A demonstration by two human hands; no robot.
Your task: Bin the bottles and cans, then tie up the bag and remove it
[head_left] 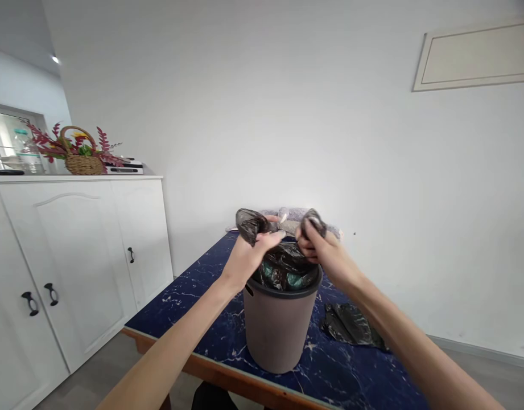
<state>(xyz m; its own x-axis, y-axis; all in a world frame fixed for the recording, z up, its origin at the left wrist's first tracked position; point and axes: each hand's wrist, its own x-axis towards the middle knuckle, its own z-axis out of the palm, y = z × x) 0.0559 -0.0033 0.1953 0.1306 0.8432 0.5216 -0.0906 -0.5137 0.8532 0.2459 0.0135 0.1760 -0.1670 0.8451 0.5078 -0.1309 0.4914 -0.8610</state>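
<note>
A grey-brown trash can (281, 330) with a dark rim stands upright on the table. Inside it sits a black plastic garbage bag (289, 263), bulging near the rim, with greenish patches showing through. Above the can's left side, my left hand (254, 253) grips a gathered upper part of the bag, thumb pointing right. My right hand (319, 244) is closed in a fist around another bunched part, over the right side of the rim. The right hand is slightly blurred. What fills the can below the bag's top is hidden.
Another black plastic bag (351, 324) lies flat on the blue marbled table (202, 302), right of the can and partly behind my right forearm. A greyish fluffy thing (293, 214) rests by the wall. White cabinets (82, 239) at left carry a flower basket (83, 164).
</note>
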